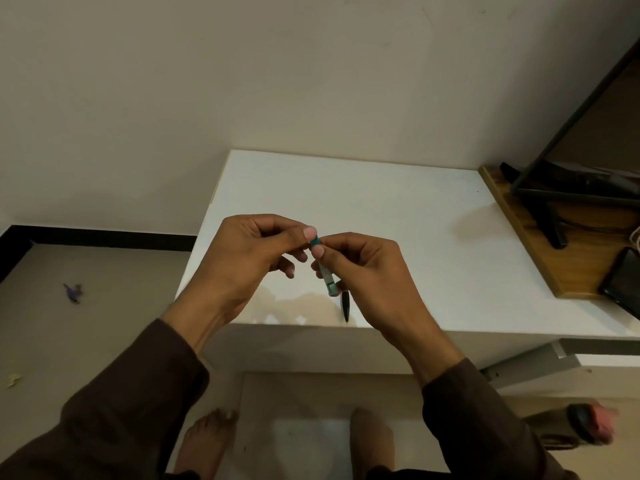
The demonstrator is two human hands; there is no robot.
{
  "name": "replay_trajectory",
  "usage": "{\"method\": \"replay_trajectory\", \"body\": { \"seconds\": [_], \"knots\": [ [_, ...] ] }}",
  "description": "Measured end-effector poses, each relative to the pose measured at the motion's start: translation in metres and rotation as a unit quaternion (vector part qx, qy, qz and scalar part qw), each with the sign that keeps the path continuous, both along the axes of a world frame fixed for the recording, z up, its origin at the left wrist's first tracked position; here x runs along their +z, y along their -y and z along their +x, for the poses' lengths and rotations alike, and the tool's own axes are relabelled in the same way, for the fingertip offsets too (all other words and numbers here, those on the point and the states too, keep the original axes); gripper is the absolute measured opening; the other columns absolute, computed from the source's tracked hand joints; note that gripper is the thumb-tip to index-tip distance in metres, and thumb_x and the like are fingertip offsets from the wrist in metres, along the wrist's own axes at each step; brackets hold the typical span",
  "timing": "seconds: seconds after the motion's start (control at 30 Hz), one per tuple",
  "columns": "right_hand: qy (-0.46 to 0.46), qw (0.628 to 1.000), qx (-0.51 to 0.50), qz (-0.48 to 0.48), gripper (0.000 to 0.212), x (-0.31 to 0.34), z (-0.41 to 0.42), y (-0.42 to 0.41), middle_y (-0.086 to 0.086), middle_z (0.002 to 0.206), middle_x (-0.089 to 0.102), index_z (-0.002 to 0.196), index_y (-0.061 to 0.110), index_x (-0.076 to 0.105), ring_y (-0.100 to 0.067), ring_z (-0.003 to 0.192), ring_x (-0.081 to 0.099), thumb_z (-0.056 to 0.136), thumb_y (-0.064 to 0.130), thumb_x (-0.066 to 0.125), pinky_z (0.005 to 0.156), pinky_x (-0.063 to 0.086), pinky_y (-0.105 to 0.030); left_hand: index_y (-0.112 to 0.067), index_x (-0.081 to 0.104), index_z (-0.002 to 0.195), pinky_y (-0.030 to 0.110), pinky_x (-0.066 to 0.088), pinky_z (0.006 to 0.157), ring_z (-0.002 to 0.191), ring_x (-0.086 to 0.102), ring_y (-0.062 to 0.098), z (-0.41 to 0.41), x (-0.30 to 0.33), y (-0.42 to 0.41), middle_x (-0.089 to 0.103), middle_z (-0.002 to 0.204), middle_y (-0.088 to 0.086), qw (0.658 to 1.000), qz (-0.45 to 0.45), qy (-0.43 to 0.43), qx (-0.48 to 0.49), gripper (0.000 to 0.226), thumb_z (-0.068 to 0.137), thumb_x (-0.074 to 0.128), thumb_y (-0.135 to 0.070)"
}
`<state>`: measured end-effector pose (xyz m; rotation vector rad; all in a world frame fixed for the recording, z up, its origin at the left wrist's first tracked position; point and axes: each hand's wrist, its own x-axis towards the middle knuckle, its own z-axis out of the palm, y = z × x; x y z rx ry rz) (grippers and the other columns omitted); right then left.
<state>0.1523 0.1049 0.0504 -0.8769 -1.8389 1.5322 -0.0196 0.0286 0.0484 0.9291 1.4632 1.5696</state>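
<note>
White table (pixel 381 202); left hand (pixel 242 258), right hand (pixel 367 271) pinch tube (pixel 327 277), contents unclear.

Dim warm indoor light, soft shadows on the white table (pixel 381 188), wide-angle bending at edges.

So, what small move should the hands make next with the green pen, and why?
Probably twist or pull the top end loose. The left hand pinches the top end of the green pen between thumb and finger, and the right hand grips its barrel just below. Whether the end is already loose cannot be seen.
</note>
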Motion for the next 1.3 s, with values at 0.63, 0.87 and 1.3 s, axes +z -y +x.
{"method": "replay_trajectory", "body": {
  "seconds": [0.63,0.87,1.3],
  "knots": [
    [0.019,1.0,-0.01,-0.009,0.012,-0.005,0.004,-0.001,0.006,0.082,0.079,0.106,0.02,0.079,-0.009,0.076,0.076,0.097,0.021,0.071,0.061,0.057,-0.019,-0.02,0.083,0.076,0.023,0.056,0.062,0.065,0.073,0.003,-0.045,-0.029,0.015,0.081,0.076,-0.004,0.974,-0.16,-0.132,0.091,0.013,0.088,0.081,-0.018],
    [0.021,1.0,-0.014,0.003,0.009,-0.009,0.004,-0.002,0.008,0.084,0.079,0.1,0.028,0.077,-0.009,0.076,0.075,0.097,0.023,0.07,0.062,0.058,-0.018,-0.014,0.084,0.086,0.015,0.043,0.065,0.081,0.065,0.0,-0.036,-0.05,0.011,0.078,0.087,-0.005,0.934,-0.248,-0.243,0.087,0.005,0.089,0.08,-0.016],
    [0.048,0.998,-0.022,0.041,0.014,-0.008,0.001,-0.001,0.006,0.091,0.078,0.108,0.027,0.076,-0.011,0.079,0.075,0.097,0.021,0.07,0.065,0.061,-0.024,-0.022,0.082,0.096,0.019,0.056,0.061,0.078,0.077,0.012,-0.012,-0.031,0.012,0.082,0.085,-0.004,0.987,-0.098,-0.084,0.097,0.01,0.096,0.072,-0.019]
  ]
}}
